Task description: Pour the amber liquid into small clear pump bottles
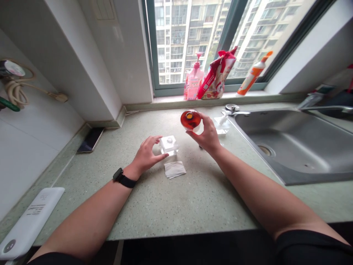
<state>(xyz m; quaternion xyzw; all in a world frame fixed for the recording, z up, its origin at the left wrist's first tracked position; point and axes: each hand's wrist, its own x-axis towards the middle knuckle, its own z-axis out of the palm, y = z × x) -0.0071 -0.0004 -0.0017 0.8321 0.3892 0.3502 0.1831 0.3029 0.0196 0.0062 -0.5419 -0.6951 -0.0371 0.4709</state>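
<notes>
My right hand (206,136) is raised over the counter, thumb and fingers closed around a round amber-red glass-like vessel (190,120). A small yellow-orange circle shows in its middle, and its lower edge looks pale. My left hand (146,154) curves about a clear square container (169,143) that stands on the counter, thumb at its near side and fingertips at its far left. A small round knob or neck rises from its top. Just in front lies a folded white tissue (175,169). Behind my right wrist, a small dark item is partly hidden.
A clear pump-top bottle (224,119) stands by the steel sink (278,178). On the window ledge are a pink pump bottle (193,81), a red bag (217,77) and an orange-white bottle (253,76). A phone (90,140) and white power strip-like device (33,221) lie left.
</notes>
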